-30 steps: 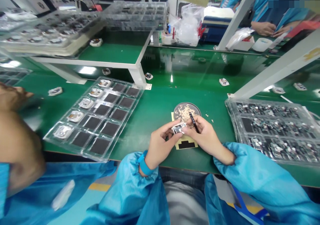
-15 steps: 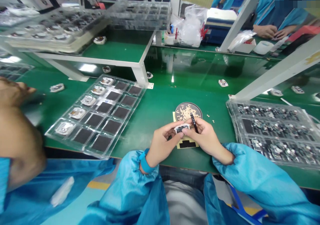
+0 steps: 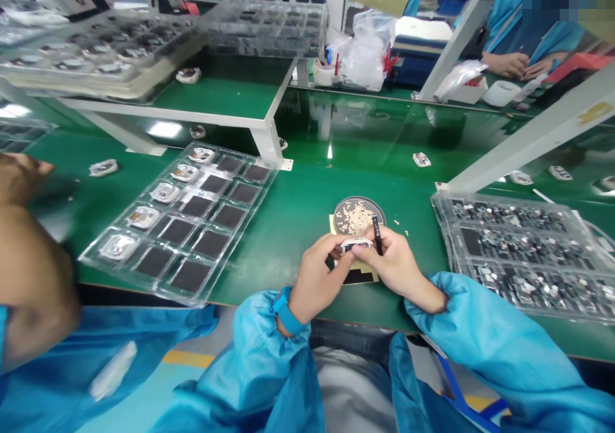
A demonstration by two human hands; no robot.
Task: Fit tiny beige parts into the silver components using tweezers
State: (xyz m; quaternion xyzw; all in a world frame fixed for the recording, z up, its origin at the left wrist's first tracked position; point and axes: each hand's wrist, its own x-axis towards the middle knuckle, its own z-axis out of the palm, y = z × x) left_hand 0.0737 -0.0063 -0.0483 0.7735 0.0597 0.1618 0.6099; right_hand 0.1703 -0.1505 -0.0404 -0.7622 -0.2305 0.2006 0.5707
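Observation:
Between my fingers is a small white casing with dark parts inside. My left hand grips its left end, thumb on the near side. My right hand holds the other end and also keeps a thin black tool, probably tweezers, upright between its fingers. Just beyond is a round grey dish with many small tan pieces. A yellowish sheet with a black patch lies under my hands. To the left sits a clear compartment tray with several white casings in its left column.
At right, stacked clear trays hold many small electronic parts. A white-legged shelf with more trays stands at back left. A co-worker's arm reaches in from the left. Loose casings lie along the green bench.
My hands have shifted slightly right, and the casing is tilted so less of its dark inside shows. The black tool stands more upright. The whole view has shifted a little.

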